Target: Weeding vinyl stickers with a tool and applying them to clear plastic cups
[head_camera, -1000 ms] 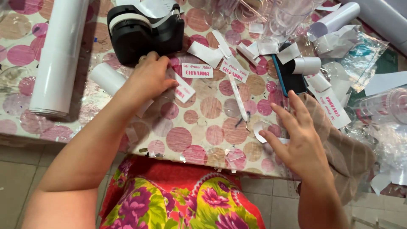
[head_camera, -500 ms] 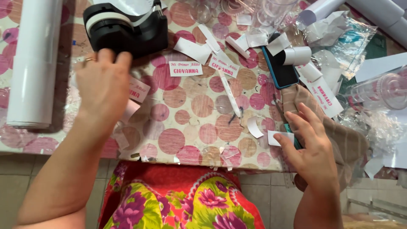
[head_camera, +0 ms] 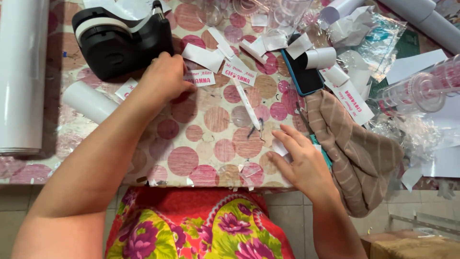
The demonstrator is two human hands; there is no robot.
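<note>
Currently the work in hand is a small white label point(head_camera: 200, 77) with pink print, lying flat on the dotted tablecloth point(head_camera: 191, 139) just right of the black tape dispenser point(head_camera: 120, 41). My left hand point(head_camera: 165, 79) rests knuckles-up over the label's left end, fingers curled and bunched close; whether the fingertips actually pinch the label or only press on it I cannot tell, since the hand hides them. A second label point(head_camera: 238, 73) lies just beside the first, to its right, and a thin white pen-like tool point(head_camera: 247, 101) runs diagonally below it. My right hand point(head_camera: 299, 160) lies flat near the table's front edge, fingers spread moderately and holding nothing, with a small white scrap point(head_camera: 279, 147) touching or just under the index finger. A striped brown cloth point(head_camera: 357, 153) drapes beside that hand, a dark phone in a blue case point(head_camera: 302, 72) lies above the cloth, and a white roll point(head_camera: 88, 101) sits left of my left forearm. To do this step well, in my judgement, I should lift the label by one corner only, keeping it flat so it does not curl or stick to neighbouring scraps. I should keep the wrist clear of the dispenser's cutter, and steady the loose paper with the right hand so nothing slides.
</note>
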